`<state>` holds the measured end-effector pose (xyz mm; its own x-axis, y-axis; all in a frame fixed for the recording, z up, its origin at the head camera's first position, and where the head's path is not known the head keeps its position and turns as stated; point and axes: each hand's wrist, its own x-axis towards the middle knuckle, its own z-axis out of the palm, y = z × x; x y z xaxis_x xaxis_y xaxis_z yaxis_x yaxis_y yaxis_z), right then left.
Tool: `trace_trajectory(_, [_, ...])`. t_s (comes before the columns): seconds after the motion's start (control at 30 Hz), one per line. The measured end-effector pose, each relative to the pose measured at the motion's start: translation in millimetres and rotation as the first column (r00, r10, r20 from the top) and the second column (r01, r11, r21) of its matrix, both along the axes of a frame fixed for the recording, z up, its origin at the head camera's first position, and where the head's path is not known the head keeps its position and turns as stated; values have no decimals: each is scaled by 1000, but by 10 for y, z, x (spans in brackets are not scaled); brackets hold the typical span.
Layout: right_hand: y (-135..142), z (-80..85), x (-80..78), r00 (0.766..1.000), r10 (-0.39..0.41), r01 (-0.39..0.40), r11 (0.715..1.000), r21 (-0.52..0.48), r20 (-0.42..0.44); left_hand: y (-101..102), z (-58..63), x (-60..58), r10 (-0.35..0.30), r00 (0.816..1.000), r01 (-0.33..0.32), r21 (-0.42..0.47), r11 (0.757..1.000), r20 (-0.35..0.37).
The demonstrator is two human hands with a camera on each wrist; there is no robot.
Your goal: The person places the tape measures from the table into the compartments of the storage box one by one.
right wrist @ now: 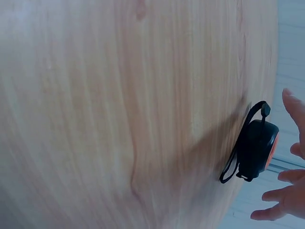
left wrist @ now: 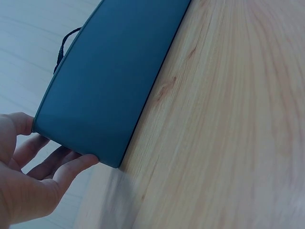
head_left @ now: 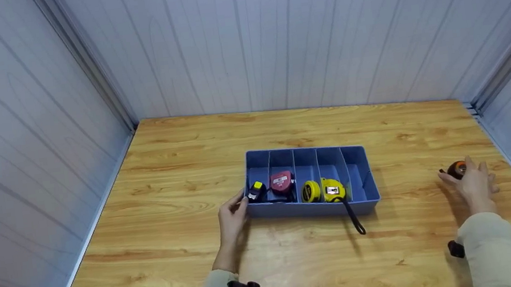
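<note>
My left hand (head_left: 234, 218) holds the left end of a blue divided box (head_left: 312, 208), its thumb and fingers at the end wall and corner. In the left wrist view, the box's long side wall (left wrist: 109, 81) fills the top. Its compartments hold a black-and-yellow tape measure (head_left: 256, 191), a red one (head_left: 282, 182), a yellow-and-black one (head_left: 310, 192) and a yellow one (head_left: 333, 189). At far right, my right hand (head_left: 476, 187) reaches around a black-and-orange tape measure (right wrist: 257, 149) on the table. The right wrist view shows those fingers spread, with no visible grip.
The wooden table (head_left: 168, 183) is bounded by pale panel walls (head_left: 267, 39) at the back and both sides. A black wrist strap (head_left: 355, 219) from the yellow tape measure hangs over the box's front wall. The black-and-orange tape measure also has a strap loop (right wrist: 233, 162).
</note>
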<state>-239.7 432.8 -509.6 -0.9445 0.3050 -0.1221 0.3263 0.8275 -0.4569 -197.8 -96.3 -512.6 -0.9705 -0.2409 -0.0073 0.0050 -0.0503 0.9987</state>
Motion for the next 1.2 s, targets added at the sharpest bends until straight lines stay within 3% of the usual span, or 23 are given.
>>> trace_trajectory(0.13, [31,-26,22,1000,-13,14,999,-44,28,-22,-133,-60,2,1000,-2,-14,1000,-14])
trace_trajectory(0.27, [61,-56,44,999,4,-4,1000,-24,36,-22,-220,-95,17,1000,-18,-27,999,-16])
trace_trajectory(0.5, [89,-134,64,998,59,-58,998,26,-29,-6,-224,-98,34,999,-34,14,999,6])
trace_trajectory(0.67, [88,-161,54,995,62,-59,997,48,-75,-15,-193,-88,14,1000,-13,-32,999,22])
trace_trajectory(0.87, [95,-179,58,995,33,-30,999,28,-97,-19,-246,-99,19,1000,-19,-37,999,17])
trace_trajectory(1.2, [90,-235,19,984,-66,66,998,-9,-168,-15,-216,-87,23,1000,-22,-59,998,17])
